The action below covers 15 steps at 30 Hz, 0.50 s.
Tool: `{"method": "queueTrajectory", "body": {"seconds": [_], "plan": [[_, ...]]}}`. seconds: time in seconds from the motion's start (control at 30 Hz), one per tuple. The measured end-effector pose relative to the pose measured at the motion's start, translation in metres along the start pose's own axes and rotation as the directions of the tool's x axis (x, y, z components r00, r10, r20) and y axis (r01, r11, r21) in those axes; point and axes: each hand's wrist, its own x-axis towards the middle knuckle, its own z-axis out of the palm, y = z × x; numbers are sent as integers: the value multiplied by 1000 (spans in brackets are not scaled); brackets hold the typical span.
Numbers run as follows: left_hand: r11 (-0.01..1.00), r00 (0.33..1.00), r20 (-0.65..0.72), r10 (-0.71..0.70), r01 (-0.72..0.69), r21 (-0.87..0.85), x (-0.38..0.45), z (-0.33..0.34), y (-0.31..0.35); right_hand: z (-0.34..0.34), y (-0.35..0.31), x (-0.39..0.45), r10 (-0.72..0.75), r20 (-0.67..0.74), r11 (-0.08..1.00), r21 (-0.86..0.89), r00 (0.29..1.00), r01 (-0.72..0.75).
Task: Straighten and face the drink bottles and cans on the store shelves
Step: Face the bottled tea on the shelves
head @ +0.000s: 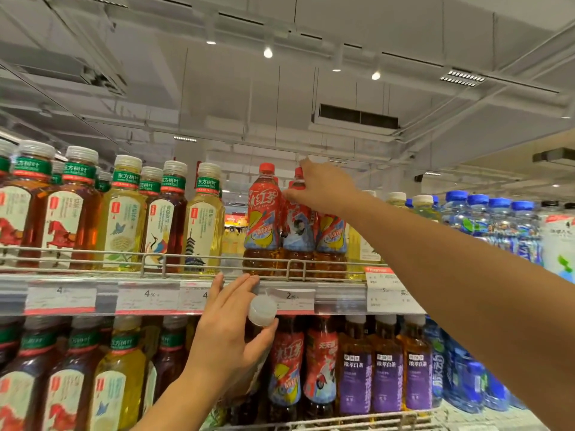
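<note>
Red-labelled iced tea bottles stand packed behind the upper shelf's low wire rail, with open air above their caps. The right hand pinches the neck of the second red bottle. The left hand grips a white-capped bottle just below the shelf edge, fingers touching the price strip.

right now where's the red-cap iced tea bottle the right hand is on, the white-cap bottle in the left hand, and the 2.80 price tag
red-cap iced tea bottle point(298, 225): head view, on its label below the right hand point(320, 189).
white-cap bottle point(262, 310): head view, on its cap beside the left hand point(227, 334).
2.80 price tag point(292, 296): head view, on the printed price.
</note>
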Motion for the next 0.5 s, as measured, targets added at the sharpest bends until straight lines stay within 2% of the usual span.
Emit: {"method": "queueTrajectory", "body": {"seconds": [0.07,0.13,0.2,0.23,0.33,0.43,0.5], "plan": [[1000,1000,12,-6,6,10,0,-1,1,-4,3,-9,-5,-64,999,34,998,7],[1000,1000,19,-12,12,12,0,-1,2,-8,12,-21,25,-219,995,99,975,-3],[1000,999,28,-24,23,7,0,-2,3,-10,25,-38,101,-346,982,188,933,-36],[999,999,33,-33,33,1,0,-3,3,-8,33,-47,161,-364,970,230,917,-79],[998,998,29,-55,55,-25,2,-7,5,3,51,-77,313,-265,929,286,912,-236],[998,998,22,-60,60,-34,3,-9,7,20,55,-100,325,-69,927,221,943,-304],[998,998,20,-59,59,-32,4,-10,9,30,53,-105,314,0,932,192,949,-308]]}}
